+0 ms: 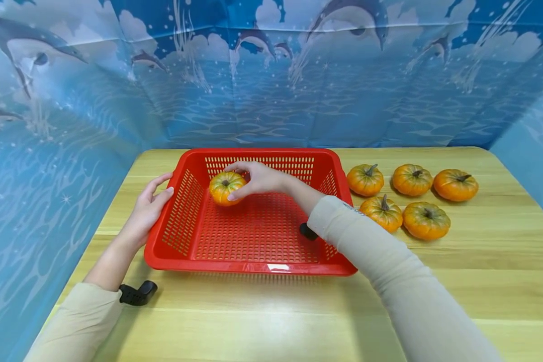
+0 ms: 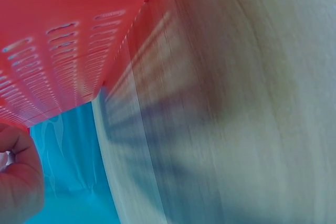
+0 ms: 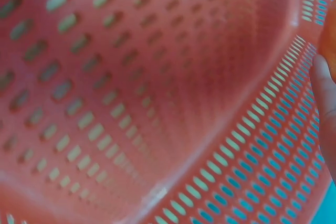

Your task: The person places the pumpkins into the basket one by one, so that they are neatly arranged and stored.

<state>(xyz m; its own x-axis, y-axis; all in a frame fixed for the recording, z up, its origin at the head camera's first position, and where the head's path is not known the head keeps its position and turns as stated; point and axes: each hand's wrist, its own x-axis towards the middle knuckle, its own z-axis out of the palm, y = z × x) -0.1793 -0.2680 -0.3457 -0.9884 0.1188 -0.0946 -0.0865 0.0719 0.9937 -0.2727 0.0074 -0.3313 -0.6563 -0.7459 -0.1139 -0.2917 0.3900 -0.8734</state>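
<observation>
While a mini pumpkin (image 1: 221, 191) inside the red slotted basket (image 1: 249, 266) is pinched between thumb and fingers of the right hand (image 1: 261, 180), the left hand (image 1: 146, 213) grips the left rim (image 1: 156, 239); outside, the right sleeve (image 1: 384, 261) partly hides one of five other mini pumpkins (image 1: 389, 215).

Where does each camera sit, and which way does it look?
Head: on the head, looking forward and down at the basket and held pumpkin; left hand, right hand and sleeves show.
Left wrist: on that wrist, facing the basket's outer side and the table; left hand partly shows.
Right wrist: on that wrist, facing the basket's inside; right hand partly shows.
Shared: head and right wrist both show the held pumpkin.
</observation>
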